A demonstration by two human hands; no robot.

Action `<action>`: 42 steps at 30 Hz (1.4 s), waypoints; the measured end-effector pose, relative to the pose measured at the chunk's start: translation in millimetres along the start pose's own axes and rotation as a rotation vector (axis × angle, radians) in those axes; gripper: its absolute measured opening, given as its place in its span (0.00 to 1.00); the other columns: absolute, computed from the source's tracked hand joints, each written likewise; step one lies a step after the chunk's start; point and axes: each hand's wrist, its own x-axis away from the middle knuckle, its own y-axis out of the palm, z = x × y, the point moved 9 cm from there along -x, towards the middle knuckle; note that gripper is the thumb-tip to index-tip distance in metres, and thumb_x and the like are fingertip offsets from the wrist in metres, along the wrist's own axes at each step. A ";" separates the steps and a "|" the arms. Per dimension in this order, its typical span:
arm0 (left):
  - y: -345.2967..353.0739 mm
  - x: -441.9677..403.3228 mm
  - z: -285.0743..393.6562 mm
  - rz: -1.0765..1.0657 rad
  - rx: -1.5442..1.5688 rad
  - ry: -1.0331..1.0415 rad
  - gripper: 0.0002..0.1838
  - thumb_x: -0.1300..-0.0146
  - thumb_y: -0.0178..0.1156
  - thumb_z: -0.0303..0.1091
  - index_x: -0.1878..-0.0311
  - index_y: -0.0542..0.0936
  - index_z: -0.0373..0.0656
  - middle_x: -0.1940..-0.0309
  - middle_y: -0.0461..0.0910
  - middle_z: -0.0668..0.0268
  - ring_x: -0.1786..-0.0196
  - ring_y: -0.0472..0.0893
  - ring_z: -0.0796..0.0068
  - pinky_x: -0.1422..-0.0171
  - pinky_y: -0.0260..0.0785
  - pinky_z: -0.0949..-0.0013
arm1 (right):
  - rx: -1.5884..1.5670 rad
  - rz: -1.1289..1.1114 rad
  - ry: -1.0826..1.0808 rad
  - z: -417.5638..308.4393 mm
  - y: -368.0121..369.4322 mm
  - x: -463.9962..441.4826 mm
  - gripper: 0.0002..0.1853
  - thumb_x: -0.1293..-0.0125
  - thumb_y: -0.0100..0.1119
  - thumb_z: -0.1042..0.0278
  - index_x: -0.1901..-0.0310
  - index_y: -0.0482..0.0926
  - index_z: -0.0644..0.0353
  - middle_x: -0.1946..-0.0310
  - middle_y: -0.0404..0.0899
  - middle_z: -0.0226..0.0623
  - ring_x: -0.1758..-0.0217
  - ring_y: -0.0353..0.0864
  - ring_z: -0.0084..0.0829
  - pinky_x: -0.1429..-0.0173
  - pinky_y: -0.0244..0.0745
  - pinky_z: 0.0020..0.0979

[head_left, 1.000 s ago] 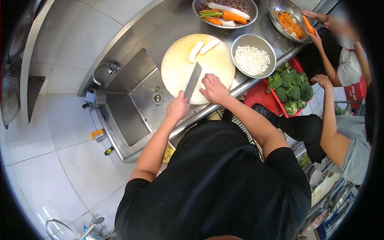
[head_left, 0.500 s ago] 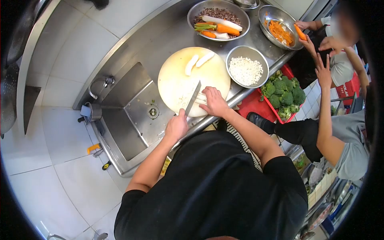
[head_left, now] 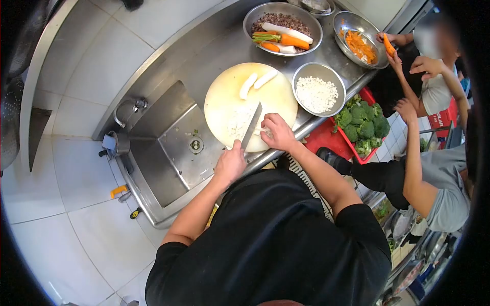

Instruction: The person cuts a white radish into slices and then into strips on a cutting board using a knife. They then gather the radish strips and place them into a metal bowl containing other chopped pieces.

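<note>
While the left hand point(head_left: 230, 162) grips a knife point(head_left: 251, 126) at centre frame, I see the right hand point(head_left: 278, 132) curled over white pieces point(head_left: 265, 132) on a round board point(head_left: 218, 104); whether it clasps them, I cannot tell.

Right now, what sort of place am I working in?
Probably a commercial kitchen: a stainless-steel sink, a round cutting board under a kitchen knife, and a red crate of broccoli.

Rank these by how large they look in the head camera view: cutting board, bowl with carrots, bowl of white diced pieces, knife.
1. Cutting board
2. Bowl with carrots
3. Bowl of white diced pieces
4. Knife, judged by its visible blade
</note>
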 end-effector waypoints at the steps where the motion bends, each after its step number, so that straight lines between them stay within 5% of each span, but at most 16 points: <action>1: 1.0 1.7 1.0 -0.008 -0.001 -0.003 0.12 0.23 0.52 0.36 0.45 0.69 0.39 0.66 0.84 0.34 0.59 0.84 0.28 0.50 0.73 0.33 | 0.003 -0.010 -0.006 2.2 3.9 -1.0 0.13 0.42 0.69 0.69 0.57 0.79 0.59 0.52 0.77 0.43 0.46 0.78 0.48 0.39 0.77 0.44; 9: 0.5 17.9 9.8 -0.085 -0.073 -0.013 0.11 0.23 0.52 0.33 0.47 0.69 0.36 0.67 0.84 0.34 0.60 0.85 0.29 0.50 0.74 0.32 | 0.082 -0.008 -0.010 -1.0 8.8 -0.4 0.08 0.41 0.66 0.69 0.61 0.79 0.56 0.56 0.79 0.37 0.49 0.80 0.41 0.44 0.81 0.41; 18: 22.6 -42.7 14.7 -0.017 -0.019 0.039 0.12 0.24 0.52 0.33 0.46 0.70 0.35 0.66 0.84 0.33 0.59 0.85 0.30 0.50 0.75 0.34 | 0.031 0.000 0.025 5.9 7.7 1.2 0.08 0.42 0.66 0.70 0.60 0.81 0.57 0.53 0.79 0.38 0.47 0.80 0.43 0.43 0.81 0.42; 42: 19.5 10.8 22.6 -0.082 -0.050 -0.037 0.12 0.23 0.52 0.34 0.47 0.67 0.35 0.68 0.82 0.33 0.60 0.83 0.27 0.52 0.74 0.32 | -0.080 0.027 0.064 17.2 0.7 9.4 0.05 0.43 0.65 0.75 0.64 0.80 0.63 0.60 0.80 0.44 0.52 0.80 0.47 0.45 0.80 0.43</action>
